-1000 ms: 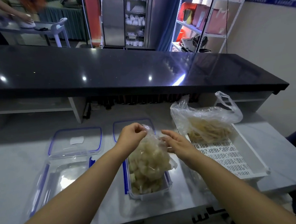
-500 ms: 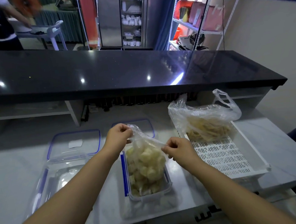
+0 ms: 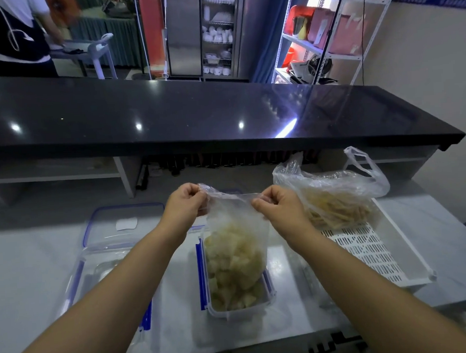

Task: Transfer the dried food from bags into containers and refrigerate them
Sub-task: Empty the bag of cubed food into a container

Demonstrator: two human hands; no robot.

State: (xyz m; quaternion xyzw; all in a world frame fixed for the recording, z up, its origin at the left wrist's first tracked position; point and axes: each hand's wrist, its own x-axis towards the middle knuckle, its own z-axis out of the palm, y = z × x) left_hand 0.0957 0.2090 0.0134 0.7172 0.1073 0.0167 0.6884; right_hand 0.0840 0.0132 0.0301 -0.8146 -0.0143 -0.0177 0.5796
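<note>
- A pale work counter (image 3: 27, 270) fills the lower view, beneath a long black bar top (image 3: 195, 116) that crosses at 12 o'clock.
- A white slotted tray (image 3: 373, 252) sits at 3 o'clock. At its far end rests a thin handled bag (image 3: 334, 194), open and crumpled, holding tan strips of dried food.
- A clear container (image 3: 98, 269) with blue clips lies at 9 o'clock and looks empty; glare and the left forearm hide much of it. Its lid (image 3: 125, 223), with a small white label, lies flat just beyond.
- A second clear container (image 3: 270, 292) with blue clips sits at 6 o'clock of the hands. The lower end of a clear bag (image 3: 239, 247) rests inside it, upright, filled with pale yellow chunks of dried food.
- The left hand (image 3: 184, 204) is closed in a fist, pinching the bag's top edge at its left corner.
- The right hand (image 3: 279, 209) is likewise closed tight, pinching the same edge at its right corner, so the plastic stretches taut between them.
- Another lid beyond the hands is almost wholly hidden; only a blue edge shows.
- At 11 o'clock a person (image 3: 16, 34) stands cut off at the frame's top.
</note>
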